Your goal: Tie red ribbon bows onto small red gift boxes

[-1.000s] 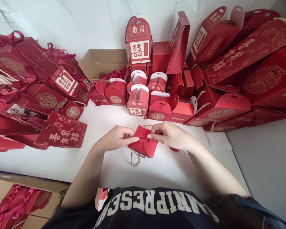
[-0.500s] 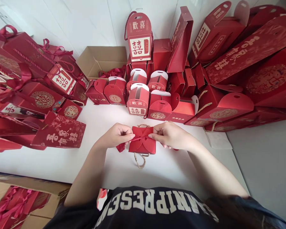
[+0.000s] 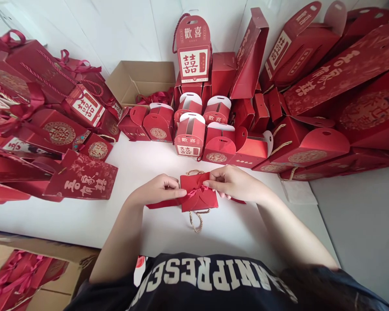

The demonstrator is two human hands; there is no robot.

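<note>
A small red gift box (image 3: 199, 201) with petal-shaped top flaps lies on the white table before me. Twisted cord handles (image 3: 196, 221) loop out at its near and far sides. Across its top a red ribbon (image 3: 197, 190) is tied at the centre, with one tail stretching left over the table. My left hand (image 3: 160, 189) pinches the ribbon at the box's left edge, thumb on top. At the right, my right hand (image 3: 228, 182) grips the ribbon close to the knot between thumb and fingers. Another ribbon end shows beneath the right wrist.
Several red gift boxes (image 3: 220, 144) stand in rows at the back. Larger red boxes (image 3: 314, 147) are stacked on the right, and ribboned boxes (image 3: 56, 131) crowd the left. An open cardboard carton (image 3: 142, 71) sits behind. Below left, another carton (image 3: 56, 280) holds ribboned boxes.
The ribbon's left part has been drawn out into a longer tail. The box has turned slightly and shifted a little right. My left hand has moved slightly lower.
</note>
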